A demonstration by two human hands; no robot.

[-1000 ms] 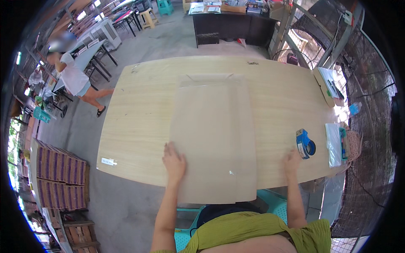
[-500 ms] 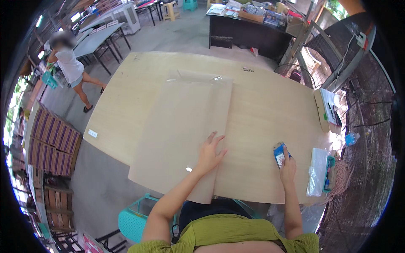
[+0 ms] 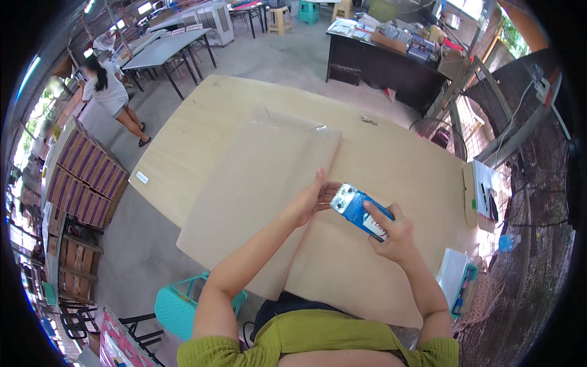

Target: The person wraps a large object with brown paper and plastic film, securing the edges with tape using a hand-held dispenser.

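Note:
My right hand grips a blue block-shaped tool with a silvery, riveted end and a white label. I cannot tell its exact kind. Close by that silvery end is my left hand, its thumb raised and fingers bent but apart, holding nothing. Whether its fingertips touch the tool is unclear. Beneath my left forearm a large beige, slightly see-through sheet lies on the pale wooden table. Shiny clear strips show at the sheet's far end.
Along the table's right side lie a clear plastic pack, a teal tray and a box with papers. A turquoise stool stands at the near left. Stacked cartons rise at left; beyond them stands a person.
My right hand has lifted the blue tool from the table's right side and brought it left and up to my left hand. The view has shifted; the person at left has turned.

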